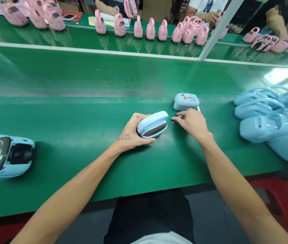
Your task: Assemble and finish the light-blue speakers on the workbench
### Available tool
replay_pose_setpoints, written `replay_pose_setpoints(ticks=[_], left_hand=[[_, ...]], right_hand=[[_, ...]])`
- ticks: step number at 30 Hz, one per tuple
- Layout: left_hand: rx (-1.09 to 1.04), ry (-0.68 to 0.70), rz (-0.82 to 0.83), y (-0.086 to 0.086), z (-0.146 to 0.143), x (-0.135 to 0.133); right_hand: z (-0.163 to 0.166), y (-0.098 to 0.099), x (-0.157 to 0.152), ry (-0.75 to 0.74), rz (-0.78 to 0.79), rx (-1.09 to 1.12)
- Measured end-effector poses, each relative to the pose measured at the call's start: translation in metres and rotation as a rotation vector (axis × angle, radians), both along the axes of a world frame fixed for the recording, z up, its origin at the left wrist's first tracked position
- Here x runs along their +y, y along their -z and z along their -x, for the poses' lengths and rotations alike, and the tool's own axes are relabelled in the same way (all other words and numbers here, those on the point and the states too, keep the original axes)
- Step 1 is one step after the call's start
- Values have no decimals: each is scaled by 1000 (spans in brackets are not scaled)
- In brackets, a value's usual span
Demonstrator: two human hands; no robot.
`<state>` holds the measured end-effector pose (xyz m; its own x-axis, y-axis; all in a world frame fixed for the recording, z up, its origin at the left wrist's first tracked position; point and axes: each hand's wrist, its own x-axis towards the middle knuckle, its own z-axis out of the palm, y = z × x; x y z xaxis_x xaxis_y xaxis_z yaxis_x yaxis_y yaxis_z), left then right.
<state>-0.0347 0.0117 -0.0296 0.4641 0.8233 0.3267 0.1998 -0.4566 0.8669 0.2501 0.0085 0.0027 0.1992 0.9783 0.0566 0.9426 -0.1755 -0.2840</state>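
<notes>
My left hand (131,135) is wrapped around a light-blue plastic device with a handle and a dark window (152,125), tilted just above or on the green bench. To its right, my right hand (191,122) pinches a tiny dark-and-gold piece (176,120), too small to name. That piece is close to the device but apart from it. Just beyond my right fingers lies a light-blue rounded box printed with "Mickey" (186,101). A short white cord or stick (198,109) shows between this box and my right hand.
Several light-blue handled devices (261,125) crowd the right side. Another, with a dark window and round black opening (8,157), lies at the left. Pink devices (150,29) line the far bench, where co-workers' hands (211,17) show. A white frame post (220,30) rises at right.
</notes>
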Motion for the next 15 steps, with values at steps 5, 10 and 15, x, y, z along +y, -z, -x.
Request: replay_pose_setpoints(ticks=[5,10,15], left_hand=[[8,33,62,-1,-1,-1],[25,17,40,-2,-2,-3],[12,-15,38,-4,-5,-5]], right_hand=[[4,9,-2,9,11,98],[-8,1,-1,118,76,107],[-20,2,3,9,143,194]])
